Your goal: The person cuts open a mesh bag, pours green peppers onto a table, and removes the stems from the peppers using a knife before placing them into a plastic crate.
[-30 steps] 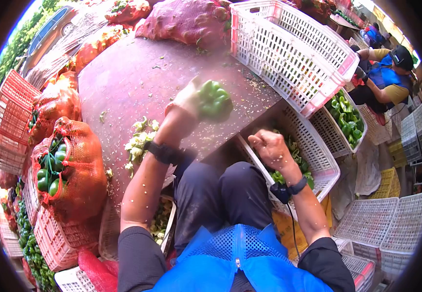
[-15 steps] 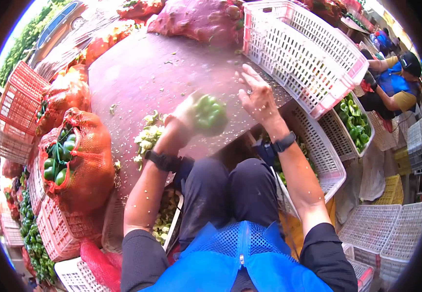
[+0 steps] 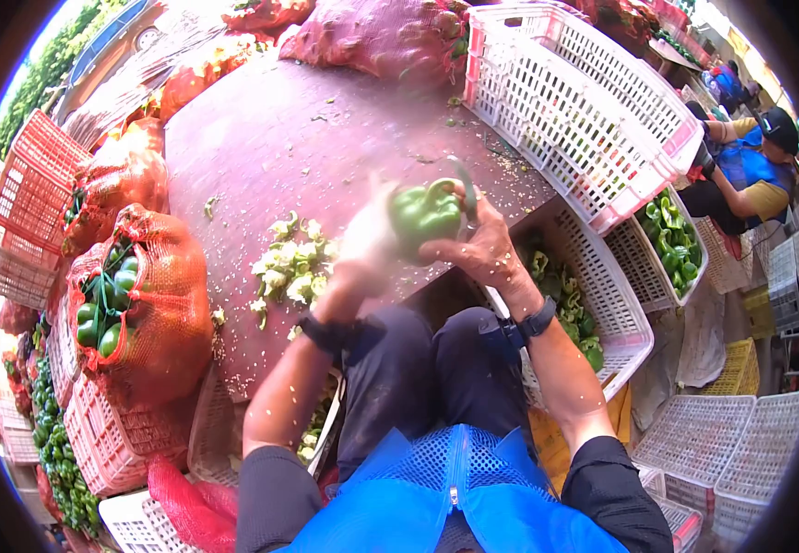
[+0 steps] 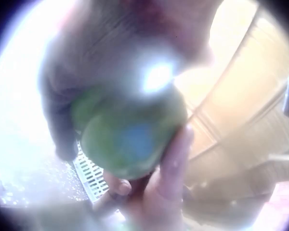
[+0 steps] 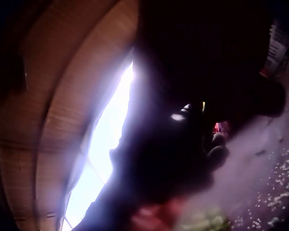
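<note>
A large green bell pepper [image 3: 425, 219] is held up over the near part of the table. My left hand [image 3: 369, 241], blurred in the head view, grips it from the left. On the other side my right hand [image 3: 490, 244] has its thumb under the pepper and its fingers curled by the stem end, where a curved green stem [image 3: 461, 175] sticks up. In the left wrist view the bell pepper [image 4: 120, 144] sits between both hands. The right wrist view is mostly dark. Left of my forearm lies a heap of pale pepper cores [image 3: 293, 267].
The purple table [image 3: 261, 138] is strewn with seeds. A white crate [image 3: 565, 120] stands at its right edge; a lower crate [image 3: 625, 323] beside my knee holds green pieces. Orange net sacks of peppers [image 3: 164, 323] stand left. Another person [image 3: 745, 166] sits far right.
My right hand has come up from over the lower crate, reached across the table edge, and now holds the pepper's stem side. The left hand keeps hold of the pepper, which has turned.
</note>
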A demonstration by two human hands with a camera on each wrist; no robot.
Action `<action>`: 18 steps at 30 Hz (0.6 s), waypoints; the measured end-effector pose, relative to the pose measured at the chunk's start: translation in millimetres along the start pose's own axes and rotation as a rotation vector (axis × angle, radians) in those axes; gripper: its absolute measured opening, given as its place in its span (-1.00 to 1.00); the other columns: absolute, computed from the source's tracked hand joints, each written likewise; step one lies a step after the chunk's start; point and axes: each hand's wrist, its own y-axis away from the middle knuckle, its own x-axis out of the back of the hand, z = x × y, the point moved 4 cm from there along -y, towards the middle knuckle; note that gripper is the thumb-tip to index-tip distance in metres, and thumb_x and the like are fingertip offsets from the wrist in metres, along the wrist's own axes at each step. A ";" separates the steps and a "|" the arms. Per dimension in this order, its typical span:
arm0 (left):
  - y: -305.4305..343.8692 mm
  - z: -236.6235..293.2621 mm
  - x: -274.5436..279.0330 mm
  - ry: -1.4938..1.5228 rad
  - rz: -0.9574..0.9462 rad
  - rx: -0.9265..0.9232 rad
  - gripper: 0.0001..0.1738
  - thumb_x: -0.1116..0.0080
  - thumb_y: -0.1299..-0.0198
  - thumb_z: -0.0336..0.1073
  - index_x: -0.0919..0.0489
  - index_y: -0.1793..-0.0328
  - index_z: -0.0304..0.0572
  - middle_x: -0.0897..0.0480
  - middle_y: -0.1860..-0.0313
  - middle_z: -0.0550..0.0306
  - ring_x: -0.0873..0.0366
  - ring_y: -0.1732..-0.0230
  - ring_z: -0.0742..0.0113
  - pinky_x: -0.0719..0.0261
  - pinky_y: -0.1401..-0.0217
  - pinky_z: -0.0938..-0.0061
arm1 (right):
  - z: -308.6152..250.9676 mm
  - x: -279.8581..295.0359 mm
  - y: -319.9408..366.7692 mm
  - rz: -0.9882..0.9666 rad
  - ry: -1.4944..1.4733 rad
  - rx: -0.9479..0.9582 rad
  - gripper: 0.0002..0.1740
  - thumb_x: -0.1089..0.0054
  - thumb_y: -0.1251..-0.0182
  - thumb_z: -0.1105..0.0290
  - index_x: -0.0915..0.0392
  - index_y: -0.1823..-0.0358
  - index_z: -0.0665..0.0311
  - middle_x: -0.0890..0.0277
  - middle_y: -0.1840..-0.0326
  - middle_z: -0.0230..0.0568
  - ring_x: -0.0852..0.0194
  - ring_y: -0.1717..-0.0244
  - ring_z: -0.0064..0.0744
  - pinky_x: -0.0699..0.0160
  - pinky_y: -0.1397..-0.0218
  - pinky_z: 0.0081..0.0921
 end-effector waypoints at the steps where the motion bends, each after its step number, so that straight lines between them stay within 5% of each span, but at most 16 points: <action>1: 6.5 11.5 -4.9 -0.024 0.072 -0.015 -0.52 -0.02 -0.50 -0.04 -0.47 -0.37 -0.18 -0.64 -0.14 -0.15 -0.69 -0.06 0.10 -0.66 -0.13 0.34 | 4.9 1.6 3.8 0.005 0.001 0.000 -0.16 -0.71 0.05 0.20 -0.49 -0.29 0.28 -0.63 -0.09 -0.13 -0.64 -0.09 -0.35 -0.63 -0.18 -0.36; 2: 9.7 16.2 -17.2 0.115 0.085 0.186 -0.49 -0.21 -0.33 -0.17 -0.49 -0.34 -0.25 -0.57 -0.22 -0.20 -0.64 -0.15 -0.07 -0.61 -0.24 0.28 | 3.4 2.7 6.5 0.038 -0.003 0.005 -0.18 -0.69 0.01 0.17 -0.50 -0.27 0.30 -0.64 -0.07 -0.13 -0.65 -0.07 -0.35 -0.64 -0.15 -0.36; 3: 10.1 18.2 -20.8 0.116 0.085 0.185 -0.49 -0.21 -0.33 -0.17 -0.49 -0.34 -0.25 -0.57 -0.22 -0.20 -0.64 -0.15 -0.07 -0.61 -0.24 0.28 | 1.4 4.4 9.4 0.069 -0.006 0.008 -0.21 -0.67 -0.02 0.13 -0.50 -0.24 0.31 -0.64 -0.05 -0.12 -0.66 -0.05 -0.35 -0.65 -0.11 -0.37; 5: 11.3 43.5 -22.5 -0.159 0.225 -0.360 -0.36 -0.38 -0.08 -0.24 -0.50 -0.32 -0.24 -0.55 -0.24 -0.18 -0.61 -0.18 -0.14 -0.59 -0.26 0.24 | -6.9 7.6 13.8 0.074 0.109 0.071 -0.24 -0.63 -0.08 0.12 -0.50 -0.24 0.33 -0.65 -0.03 -0.12 -0.66 -0.02 -0.37 -0.64 -0.09 -0.39; 10: -3.8 47.6 -43.4 -0.149 0.086 -0.266 -0.30 -0.43 0.06 -0.26 -0.53 -0.29 -0.24 -0.58 -0.18 -0.15 -0.60 -0.21 -0.07 -0.59 -0.25 0.26 | -10.9 22.3 30.4 0.133 -0.085 0.057 -0.38 -0.51 -0.23 0.24 -0.49 -0.25 0.36 -0.65 -0.03 -0.13 -0.65 -0.02 -0.41 -0.62 -0.09 -0.43; 12: -7.1 57.2 -49.1 -0.012 0.217 -0.341 -0.71 -0.25 -0.04 -0.41 -0.70 0.06 -0.16 -0.66 0.14 0.02 -0.67 0.11 0.03 -0.67 0.05 0.28 | -8.2 33.7 31.6 0.101 -0.017 0.099 -0.41 -0.49 -0.26 0.28 -0.50 -0.25 0.37 -0.66 -0.03 -0.16 -0.65 0.00 -0.44 -0.63 -0.08 -0.45; 16: -8.3 71.6 -51.2 -0.041 0.079 -0.403 -0.71 -0.28 -0.06 -0.37 -0.70 0.04 -0.13 -0.69 0.14 0.07 -0.68 0.06 0.12 -0.68 0.00 0.31 | -22.7 44.2 41.5 0.084 -0.042 0.057 -0.52 -0.40 -0.31 0.41 -0.53 -0.22 0.37 -0.70 0.01 -0.25 -0.65 0.06 -0.54 -0.65 -0.03 -0.53; 18: -16.7 58.4 -64.6 -0.109 -0.287 0.139 -0.44 -0.35 -0.01 -0.18 -0.60 -0.21 -0.06 -0.65 -0.18 -0.03 -0.63 -0.18 0.15 -0.58 -0.27 0.34 | -8.6 57.4 50.1 0.073 -0.133 -0.017 -0.54 -0.38 -0.31 0.44 -0.54 -0.22 0.37 -0.70 0.02 -0.27 -0.64 0.06 -0.57 -0.65 -0.02 -0.55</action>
